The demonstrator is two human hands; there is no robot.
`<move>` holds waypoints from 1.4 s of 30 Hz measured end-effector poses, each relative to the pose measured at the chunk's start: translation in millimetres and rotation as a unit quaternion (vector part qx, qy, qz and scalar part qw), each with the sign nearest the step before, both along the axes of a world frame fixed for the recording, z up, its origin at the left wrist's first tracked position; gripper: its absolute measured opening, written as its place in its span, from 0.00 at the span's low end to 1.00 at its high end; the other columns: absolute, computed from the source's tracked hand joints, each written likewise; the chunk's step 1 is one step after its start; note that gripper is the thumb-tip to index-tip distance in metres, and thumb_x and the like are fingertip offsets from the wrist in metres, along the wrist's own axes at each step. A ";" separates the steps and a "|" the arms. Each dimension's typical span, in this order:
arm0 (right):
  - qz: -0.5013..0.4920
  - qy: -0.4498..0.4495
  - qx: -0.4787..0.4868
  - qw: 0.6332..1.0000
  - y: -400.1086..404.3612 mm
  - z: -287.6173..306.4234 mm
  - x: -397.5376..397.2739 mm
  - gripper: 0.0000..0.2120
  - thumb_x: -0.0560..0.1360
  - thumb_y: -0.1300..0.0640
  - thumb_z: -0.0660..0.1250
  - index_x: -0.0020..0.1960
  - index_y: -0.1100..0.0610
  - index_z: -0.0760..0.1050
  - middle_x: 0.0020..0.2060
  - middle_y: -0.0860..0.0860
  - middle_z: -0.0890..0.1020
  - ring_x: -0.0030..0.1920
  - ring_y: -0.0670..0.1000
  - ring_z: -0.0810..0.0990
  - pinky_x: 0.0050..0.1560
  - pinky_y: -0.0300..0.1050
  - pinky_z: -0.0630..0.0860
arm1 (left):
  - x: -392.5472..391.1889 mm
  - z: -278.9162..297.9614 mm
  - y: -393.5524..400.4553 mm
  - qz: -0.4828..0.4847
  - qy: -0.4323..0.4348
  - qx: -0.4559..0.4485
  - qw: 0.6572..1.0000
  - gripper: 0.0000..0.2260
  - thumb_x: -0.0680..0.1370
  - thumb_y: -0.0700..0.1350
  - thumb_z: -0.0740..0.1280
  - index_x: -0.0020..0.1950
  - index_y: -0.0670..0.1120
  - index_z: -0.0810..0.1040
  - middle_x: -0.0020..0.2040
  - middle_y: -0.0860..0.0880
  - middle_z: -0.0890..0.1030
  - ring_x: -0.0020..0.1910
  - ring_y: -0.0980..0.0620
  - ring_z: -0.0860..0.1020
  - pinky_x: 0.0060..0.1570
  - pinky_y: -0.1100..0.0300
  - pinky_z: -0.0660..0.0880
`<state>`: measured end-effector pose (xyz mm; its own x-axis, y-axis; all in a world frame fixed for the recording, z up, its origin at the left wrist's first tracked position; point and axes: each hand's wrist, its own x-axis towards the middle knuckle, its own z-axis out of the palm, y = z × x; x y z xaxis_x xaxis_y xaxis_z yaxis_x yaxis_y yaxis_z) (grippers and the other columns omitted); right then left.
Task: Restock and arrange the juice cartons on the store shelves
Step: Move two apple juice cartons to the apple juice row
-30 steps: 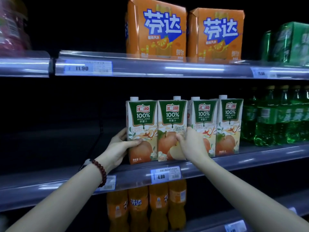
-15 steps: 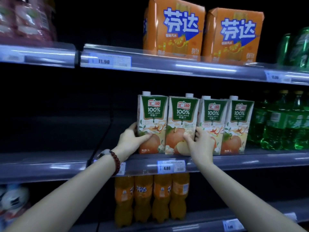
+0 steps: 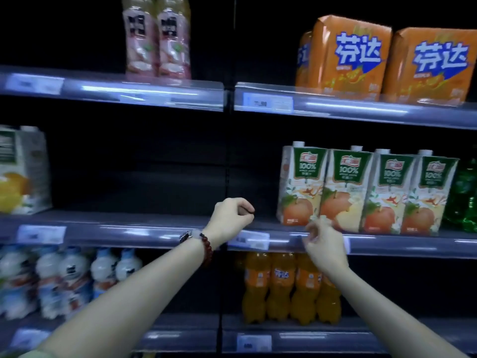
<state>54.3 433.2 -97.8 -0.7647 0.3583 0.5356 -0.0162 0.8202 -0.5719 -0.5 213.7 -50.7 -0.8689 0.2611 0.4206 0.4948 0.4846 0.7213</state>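
Observation:
Several white-and-green apple juice cartons [image 3: 366, 192] stand in a tight row at the front of the middle shelf [image 3: 402, 244], right of centre. My left hand [image 3: 231, 217] hovers left of the row, apart from the cartons, with its fingers curled in and nothing in it. My right hand [image 3: 325, 244] is below the second carton, in front of the shelf edge, fingers loosely bent, and it holds nothing. A bead bracelet sits on my left wrist. Another juice carton [image 3: 22, 171] with a yellow fruit picture stands on the same shelf level at the far left.
Orange soda multipacks [image 3: 384, 60] sit on the top shelf, pink bottles [image 3: 157, 37] to their left. Green bottles [image 3: 462, 197] stand right of the cartons. Orange soda bottles [image 3: 289, 285] and white bottles [image 3: 64, 277] fill the lower shelf. The middle shelf between the two carton groups is dark and bare.
Both hands have let go of the apple juice cartons and drawn back toward me. The view has swung left, so the carton row now sits at the right.

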 end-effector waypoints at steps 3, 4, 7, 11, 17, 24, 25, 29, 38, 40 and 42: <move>0.043 -0.066 0.025 0.997 -64.3 -2.6 -2.9 0.06 0.69 0.62 0.69 0.43 0.53 0.77 0.36 0.49 0.79 0.45 0.55 0.80 0.42 0.45 0.73 | 10.3 -3.8 -58.9 0.028 0.015 -0.046 0.998 0.05 0.73 0.41 0.69 0.46 0.48 0.83 0.34 0.57 0.80 0.35 0.62 0.76 0.34 0.79 0.68; 0.060 -0.083 0.029 0.994 -86.4 -3.0 -4.2 0.06 0.68 0.62 0.68 0.43 0.53 0.78 0.36 0.49 0.79 0.46 0.55 0.81 0.43 0.44 0.73 | 13.8 -5.3 -80.3 0.036 0.013 -0.055 0.998 0.04 0.73 0.42 0.69 0.45 0.48 0.83 0.34 0.57 0.80 0.35 0.62 0.76 0.34 0.79 0.68; 0.113 -0.106 0.036 0.987 -151.8 -3.1 -8.6 0.06 0.68 0.62 0.70 0.44 0.54 0.79 0.36 0.49 0.79 0.47 0.54 0.81 0.46 0.43 0.74 | 25.0 -10.8 -148.9 0.064 0.012 -0.075 0.995 0.03 0.74 0.43 0.69 0.43 0.48 0.83 0.35 0.57 0.80 0.36 0.62 0.76 0.35 0.79 0.67; 0.170 -0.116 0.049 0.977 -237.6 -0.1 -17.3 0.05 0.69 0.59 0.70 0.45 0.53 0.79 0.40 0.51 0.83 0.48 0.54 0.81 0.50 0.44 0.76 | 45.3 -21.3 -242.5 0.125 0.008 -0.095 0.988 0.03 0.74 0.42 0.69 0.43 0.46 0.83 0.38 0.50 0.83 0.38 0.57 0.77 0.36 0.71 0.66; 0.257 -0.129 0.070 0.955 -370.9 0.7 -26.3 0.06 0.69 0.61 0.69 0.44 0.53 0.79 0.40 0.52 0.83 0.48 0.55 0.81 0.48 0.45 0.76 | 90.9 -45.4 -378.6 0.238 -0.036 -0.106 0.965 0.05 0.74 0.42 0.68 0.46 0.43 0.83 0.44 0.46 0.85 0.41 0.55 0.78 0.38 0.68 0.67; 0.364 -0.141 0.103 0.915 -515.3 -3.2 -29.5 0.05 0.68 0.61 0.68 0.42 0.53 0.79 0.42 0.53 0.84 0.48 0.55 0.82 0.46 0.45 0.76 | 141.0 -58.3 -516.4 0.359 -0.067 -0.154 0.918 0.08 0.76 0.45 0.67 0.50 0.44 0.83 0.48 0.48 0.84 0.49 0.52 0.81 0.45 0.64 0.73; 0.380 -0.141 0.105 0.908 -533.4 -3.1 -30.4 0.04 0.68 0.60 0.69 0.42 0.54 0.79 0.41 0.52 0.84 0.47 0.54 0.82 0.45 0.45 0.76 | 146.8 -58.2 -532.7 0.373 -0.070 -0.158 0.912 0.08 0.76 0.45 0.67 0.51 0.44 0.83 0.49 0.48 0.84 0.50 0.52 0.81 0.46 0.64 0.73; 0.424 -0.140 0.109 0.888 -602.4 -0.8 -38.7 0.02 0.69 0.58 0.70 0.39 0.53 0.78 0.39 0.52 0.84 0.46 0.55 0.81 0.45 0.45 0.76 | 159.8 -56.5 -590.1 0.420 -0.074 -0.170 0.888 0.08 0.76 0.45 0.66 0.52 0.45 0.83 0.49 0.48 0.84 0.51 0.51 0.81 0.51 0.57 0.77; 0.484 -0.144 0.053 0.861 -740.7 11.4 -102.8 0.01 0.69 0.56 0.70 0.40 0.51 0.79 0.42 0.51 0.84 0.47 0.53 0.81 0.49 0.46 0.78 | 115.4 -34.4 -706.2 0.449 -0.064 -0.240 0.858 0.07 0.75 0.44 0.67 0.49 0.44 0.83 0.48 0.48 0.84 0.49 0.51 0.81 0.46 0.62 0.75; 0.492 -0.138 0.037 0.859 -765.1 23.8 -122.1 0.02 0.69 0.56 0.71 0.39 0.50 0.79 0.42 0.52 0.84 0.47 0.53 0.82 0.49 0.45 0.78 | 95.2 -19.4 -728.2 0.446 -0.056 -0.264 0.853 0.06 0.75 0.43 0.67 0.48 0.44 0.82 0.48 0.48 0.84 0.48 0.52 0.80 0.43 0.64 0.73; 0.497 -0.127 0.018 0.858 -787.2 36.3 -140.6 0.02 0.70 0.58 0.71 0.40 0.52 0.80 0.41 0.53 0.84 0.46 0.52 0.82 0.48 0.46 0.79 | 74.6 -8.6 -746.6 0.443 -0.049 -0.279 0.851 0.07 0.75 0.44 0.66 0.48 0.44 0.82 0.47 0.48 0.84 0.48 0.51 0.80 0.43 0.63 0.74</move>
